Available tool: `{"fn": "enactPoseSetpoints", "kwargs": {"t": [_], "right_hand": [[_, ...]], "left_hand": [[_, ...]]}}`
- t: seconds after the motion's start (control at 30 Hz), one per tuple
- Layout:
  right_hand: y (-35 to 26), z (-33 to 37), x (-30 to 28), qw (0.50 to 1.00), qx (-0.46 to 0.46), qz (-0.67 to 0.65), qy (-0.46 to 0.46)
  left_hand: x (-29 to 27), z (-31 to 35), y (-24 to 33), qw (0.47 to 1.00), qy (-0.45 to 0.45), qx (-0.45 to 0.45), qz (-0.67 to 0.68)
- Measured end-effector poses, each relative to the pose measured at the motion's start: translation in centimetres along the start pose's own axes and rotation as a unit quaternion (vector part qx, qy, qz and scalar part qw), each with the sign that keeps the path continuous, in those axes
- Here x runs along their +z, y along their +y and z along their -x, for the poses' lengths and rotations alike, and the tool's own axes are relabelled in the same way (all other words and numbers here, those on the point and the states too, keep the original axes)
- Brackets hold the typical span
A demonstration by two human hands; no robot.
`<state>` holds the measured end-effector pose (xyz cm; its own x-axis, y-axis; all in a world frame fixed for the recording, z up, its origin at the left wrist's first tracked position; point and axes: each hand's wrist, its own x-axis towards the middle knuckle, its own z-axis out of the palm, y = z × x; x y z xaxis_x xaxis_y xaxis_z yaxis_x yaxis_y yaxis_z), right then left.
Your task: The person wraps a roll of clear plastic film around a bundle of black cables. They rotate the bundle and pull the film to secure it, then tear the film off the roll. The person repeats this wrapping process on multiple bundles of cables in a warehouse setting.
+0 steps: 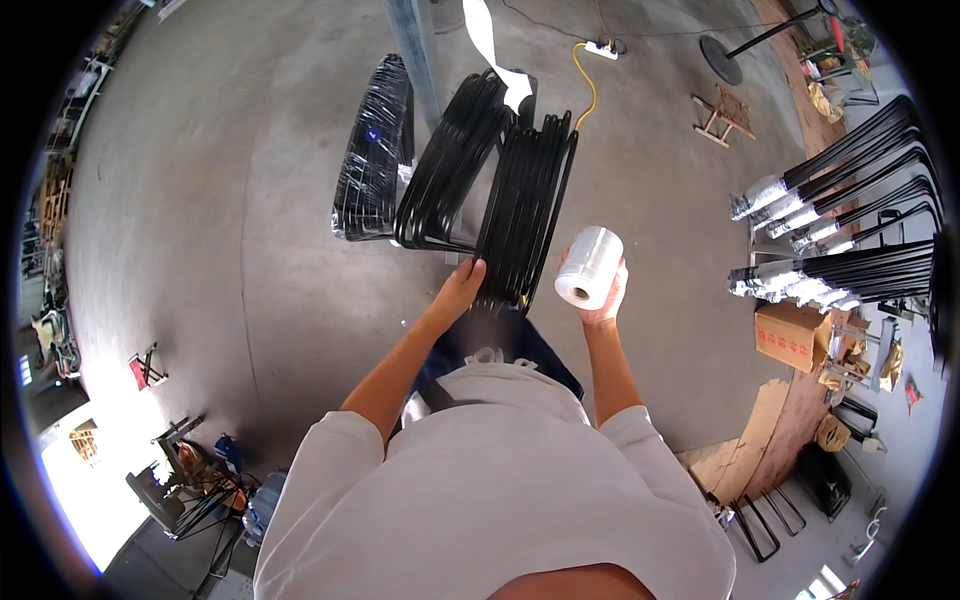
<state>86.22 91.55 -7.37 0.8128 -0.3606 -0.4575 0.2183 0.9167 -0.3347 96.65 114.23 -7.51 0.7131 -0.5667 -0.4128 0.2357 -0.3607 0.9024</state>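
My right hand (609, 302) is wrapped round a roll of clear stretch film (594, 262), held up with its core hole facing me. It is to the right of a bundle of bent black metal tubes (525, 200) in front of my body. My left hand (462, 287) grips the near left edge of this bundle; its fingertips are partly hidden. Close by on the left stands a second bundle of black tubes (452, 165). Farther left is a bundle wrapped in shiny film (372, 165).
A grey metal post (412, 50) rises behind the bundles, beside a hanging white strip (482, 35). A yellow cable (590, 85) runs to a power strip (602, 49). On the right are racked black tubes (870, 270) with wrapped ends, a cardboard box (792, 335) and a small stool (727, 115).
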Motion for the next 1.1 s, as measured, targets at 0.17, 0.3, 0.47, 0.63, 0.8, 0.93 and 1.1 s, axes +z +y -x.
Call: {"fn": "enactPoseSetpoints", "kwargs": {"t": [0.17,0.3,0.47,0.63,0.8,0.93,1.1], "right_hand": [[-1.6,-0.9,1.6,0.996,0.041,-0.049,-0.06],[-3.9,-2.6,0.0,0.994,0.08,-0.062,-0.033],[-6.7,-6.3,-3.7,0.996,0.083,0.017,-0.006],[-10.1,-7.7,-0.1,0.997,0.072,-0.016,-0.019],[-13.0,-10.5,2.5,0.996,0.014,-0.045,-0.069],[-14.1,-11.4,5.0,0.995,0.038,-0.067,-0.065],[-13.9,-12.3,7.5,0.993,0.081,-0.01,-0.084]], "left_hand": [[1.3,-2.5,-2.0,0.966,-0.078,-0.031,0.244],[3.0,-4.0,2.0,0.869,-0.102,-0.187,0.448],[5.8,-9.0,2.3,0.838,-0.075,-0.234,0.487],[7.5,-14.4,6.1,0.904,-0.032,-0.127,0.408],[8.6,-19.8,9.0,0.974,0.066,0.049,0.212],[8.9,-20.8,11.7,0.968,0.041,0.246,0.011],[9.0,-21.4,14.6,0.928,-0.025,0.362,-0.08]]}}
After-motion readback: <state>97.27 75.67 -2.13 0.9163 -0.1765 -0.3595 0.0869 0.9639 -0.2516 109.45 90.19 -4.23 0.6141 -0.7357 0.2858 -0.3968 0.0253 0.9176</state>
